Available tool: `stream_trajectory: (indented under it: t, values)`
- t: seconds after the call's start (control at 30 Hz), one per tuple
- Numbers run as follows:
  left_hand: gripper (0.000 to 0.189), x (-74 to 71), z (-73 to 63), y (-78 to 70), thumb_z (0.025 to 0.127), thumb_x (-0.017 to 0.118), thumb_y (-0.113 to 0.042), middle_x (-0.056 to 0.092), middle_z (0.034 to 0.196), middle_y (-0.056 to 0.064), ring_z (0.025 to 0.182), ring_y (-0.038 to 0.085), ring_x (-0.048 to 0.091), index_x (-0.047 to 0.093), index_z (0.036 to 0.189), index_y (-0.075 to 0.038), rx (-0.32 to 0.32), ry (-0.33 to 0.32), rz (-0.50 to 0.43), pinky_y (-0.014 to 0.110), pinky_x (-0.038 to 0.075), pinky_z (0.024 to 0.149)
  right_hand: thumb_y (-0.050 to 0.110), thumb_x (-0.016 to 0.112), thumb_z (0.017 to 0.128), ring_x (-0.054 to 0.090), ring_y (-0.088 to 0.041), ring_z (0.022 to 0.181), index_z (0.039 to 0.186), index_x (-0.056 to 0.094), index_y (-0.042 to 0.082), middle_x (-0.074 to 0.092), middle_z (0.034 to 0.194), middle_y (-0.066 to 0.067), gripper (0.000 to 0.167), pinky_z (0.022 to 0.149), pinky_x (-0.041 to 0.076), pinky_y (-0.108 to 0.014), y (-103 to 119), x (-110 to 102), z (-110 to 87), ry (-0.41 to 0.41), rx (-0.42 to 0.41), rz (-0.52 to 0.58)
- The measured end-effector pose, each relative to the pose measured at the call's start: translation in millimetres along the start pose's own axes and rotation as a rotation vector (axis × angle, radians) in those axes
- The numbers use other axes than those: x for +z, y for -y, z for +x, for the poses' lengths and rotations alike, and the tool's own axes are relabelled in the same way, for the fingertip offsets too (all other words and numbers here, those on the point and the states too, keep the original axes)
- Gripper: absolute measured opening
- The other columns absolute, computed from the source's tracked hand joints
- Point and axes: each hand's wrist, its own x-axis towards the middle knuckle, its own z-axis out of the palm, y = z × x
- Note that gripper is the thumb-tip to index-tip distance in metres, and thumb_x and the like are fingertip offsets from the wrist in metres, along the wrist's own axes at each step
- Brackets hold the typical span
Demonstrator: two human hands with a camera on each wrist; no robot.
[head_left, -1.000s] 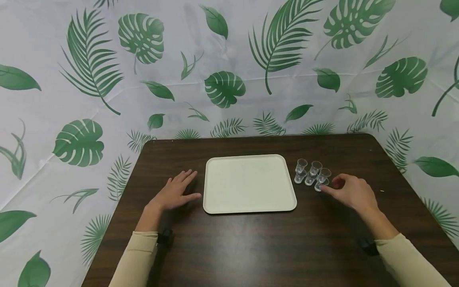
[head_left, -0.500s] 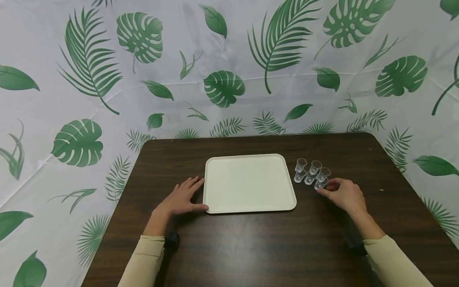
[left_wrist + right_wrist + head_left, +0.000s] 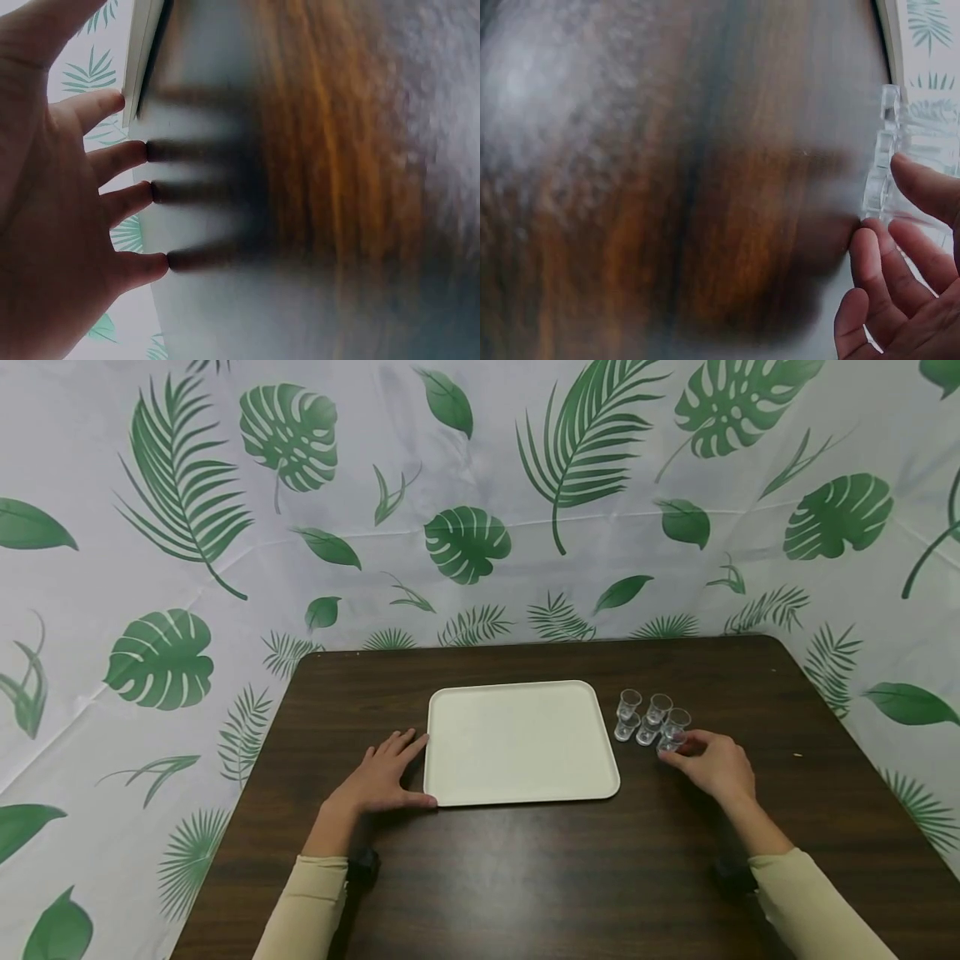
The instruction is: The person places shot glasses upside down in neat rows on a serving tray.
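A cream rectangular tray (image 3: 521, 743) lies flat on the dark wooden table. My left hand (image 3: 382, 781) is at its left side, fingers spread, with the thumb at the near left corner and the index fingertip along the left rim. In the left wrist view the other fingertips (image 3: 159, 262) rest on the table. Right of the tray, several small clear shot glasses (image 3: 628, 703) stand in a tight cluster. My right hand (image 3: 716, 768) pinches the nearest shot glass (image 3: 670, 742) between thumb and fingers, low near its thick base (image 3: 875, 196).
The dark wood-grain table (image 3: 510, 877) has rounded far corners. A white cloth with green leaves (image 3: 468, 547) hangs behind it and along the sides. A tiny pale speck (image 3: 797, 755) lies on the table right of my right hand.
My left hand has moved right, up to the tray's left edge. My right hand has moved left and closed its fingers on the nearest shot glass. Tray and glasses stay in place.
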Motion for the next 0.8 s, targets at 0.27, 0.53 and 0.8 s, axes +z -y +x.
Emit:
stream_trajectory:
  t: [0.27, 0.53, 0.8]
  values:
    - [0.114, 3.3, -0.9, 0.4, 0.069, 0.072, -0.074, 0.019, 0.161, 0.014, 0.147, 0.04, 0.012, 0.024, 0.158, -0.02, 0.011, -0.019, -0.028, 0.073, 0.01, 0.106, 0.055, 0.077, 0.078, 0.062, -0.038, 0.089, 0.115, 0.072, 0.009, 0.071, 0.099, -0.014, 0.059, 0.058, 0.045, -0.045, 0.8, 0.9, -1.4, 0.008, 0.034, 0.024]
    - [0.113, 6.1, -1.8, 3.0, 0.069, 0.073, -0.072, 0.019, 0.161, 0.015, 0.147, 0.04, 0.01, 0.025, 0.158, -0.021, 0.012, -0.025, -0.069, 0.074, 0.009, 0.105, 0.051, 0.078, 0.079, 0.063, -0.031, 0.078, 0.113, 0.072, 0.01, 0.072, 0.086, -0.009, 0.054, 0.055, 0.043, -0.037, -0.5, -0.7, -3.1, 0.004, 0.021, 0.03]
    - [0.114, 4.2, 0.6, 2.5, 0.069, 0.073, -0.073, 0.018, 0.161, 0.015, 0.148, 0.039, 0.01, 0.025, 0.158, -0.022, 0.01, -0.024, -0.075, 0.074, 0.008, 0.105, 0.036, 0.08, 0.082, 0.065, -0.028, 0.073, 0.106, 0.07, 0.003, 0.071, 0.08, -0.014, 0.041, 0.063, 0.043, -0.037, 8.4, -15.6, -11.1, -0.106, -0.053, 0.11]
